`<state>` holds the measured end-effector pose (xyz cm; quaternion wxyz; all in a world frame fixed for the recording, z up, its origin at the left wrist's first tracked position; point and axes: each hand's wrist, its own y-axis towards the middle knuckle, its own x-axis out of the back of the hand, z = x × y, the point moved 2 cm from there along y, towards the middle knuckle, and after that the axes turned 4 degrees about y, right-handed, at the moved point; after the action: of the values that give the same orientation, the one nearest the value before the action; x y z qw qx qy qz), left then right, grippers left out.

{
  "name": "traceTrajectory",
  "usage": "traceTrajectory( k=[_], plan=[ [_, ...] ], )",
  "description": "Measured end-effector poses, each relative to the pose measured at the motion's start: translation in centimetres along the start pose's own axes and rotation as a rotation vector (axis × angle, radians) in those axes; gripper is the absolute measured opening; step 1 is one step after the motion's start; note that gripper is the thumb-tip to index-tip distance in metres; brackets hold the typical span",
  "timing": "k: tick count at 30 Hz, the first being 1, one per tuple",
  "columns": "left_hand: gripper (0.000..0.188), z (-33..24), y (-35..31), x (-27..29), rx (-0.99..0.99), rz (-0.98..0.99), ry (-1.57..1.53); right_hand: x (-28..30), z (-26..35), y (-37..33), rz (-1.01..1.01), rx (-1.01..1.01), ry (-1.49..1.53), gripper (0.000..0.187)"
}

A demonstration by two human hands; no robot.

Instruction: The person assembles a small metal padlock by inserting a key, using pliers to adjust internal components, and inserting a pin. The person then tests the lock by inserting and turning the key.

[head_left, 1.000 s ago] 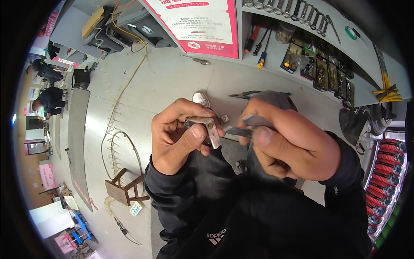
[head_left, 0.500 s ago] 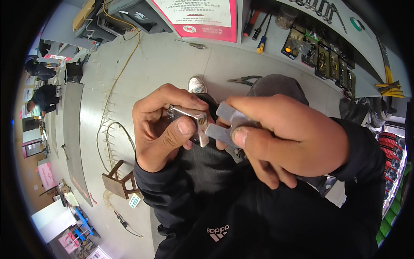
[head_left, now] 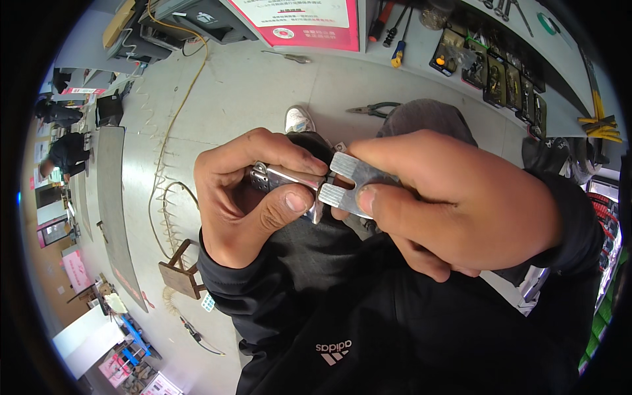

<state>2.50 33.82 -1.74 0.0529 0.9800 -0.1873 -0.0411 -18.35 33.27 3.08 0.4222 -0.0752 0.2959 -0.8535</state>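
Note:
In front of my lap my left hand (head_left: 230, 197) is closed round a shiny metal bracket (head_left: 270, 178) with small holes at its left end. Thumb and forefinger pinch it from both sides. My right hand (head_left: 461, 197) grips a grey forked metal plate (head_left: 372, 181) between thumb and fingers. Two flat prongs with ribbed faces point left, with a rounded slot between them. The prong tips sit right beside the bracket's right end; whether they touch is hard to make out. My fingers hide much of both parts.
Pliers (head_left: 373, 109) and a thin-shafted tool (head_left: 289, 57) lie on the floor ahead. At upper right a shelf holds screwdrivers (head_left: 399, 49) and small-parts boxes (head_left: 495, 79). A wooden stool (head_left: 182, 276) and coiled hose (head_left: 164, 217) are at left. Two people (head_left: 68, 151) are farther off.
The forked plate has turned in my right hand, so its ribbed prong faces now show brightly. The bracket has tilted in my left hand. The whole view has shifted slightly.

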Motion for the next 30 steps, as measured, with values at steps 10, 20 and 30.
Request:
traceTrajectory(
  k=[10,20,30],
  plan=[
    [0.027,-0.4,0.4,-0.4,0.077,0.07,0.261,1.0,0.0,0.2,-0.03,0.181,-0.115,0.02],
    [0.023,-0.3,1.3,-1.5,0.224,0.104,0.265,2.4,-0.6,0.7,-0.135,0.33,-0.59,0.018],
    [0.029,-0.4,2.0,-1.8,0.317,0.093,0.204,0.5,-4.4,0.7,-0.599,0.498,-0.646,0.02]
  ],
)
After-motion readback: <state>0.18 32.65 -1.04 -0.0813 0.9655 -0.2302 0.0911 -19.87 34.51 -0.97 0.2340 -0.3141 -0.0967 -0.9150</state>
